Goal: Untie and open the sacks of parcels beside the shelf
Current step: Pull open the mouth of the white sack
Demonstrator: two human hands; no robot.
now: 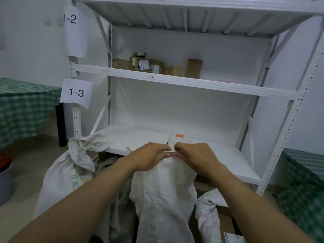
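While both hands work at its neck, the middle sack [164,193], a white woven one with faint green print, stands upright on the floor right in front of the white metal shelf [185,81], its gathered top reaching up over the edge of the lowest board. The left hand [150,156] and the right hand [194,155] meet at that top, fingers curled and pinched together on a thin white tie [169,151] stretched between them, thumbs and forefingers nearly touching. Above the grip a small tuft of sack cloth with an orange tag [179,136] stands against the lowest board.

Just to the left leans a second sack [64,179], greyer and creased, with its mouth bunched into a knot near the shelf's front left post. To the right, low down, lies a smaller white bundle [208,218], partly hidden by the right forearm, resting against brown cardboard with a printed label [234,238] at the bottom edge.

On the middle board sit several brown cardboard parcels [147,64] with white labels, pushed toward the back. Paper signs reading "1-2" [75,30] and "1-3" [77,92] hang on the left post. Green checked cloth [26,109] covers a table at the left, and similar cloth shows at the right edge. A grey bin [6,183] stands on the floor at far left.
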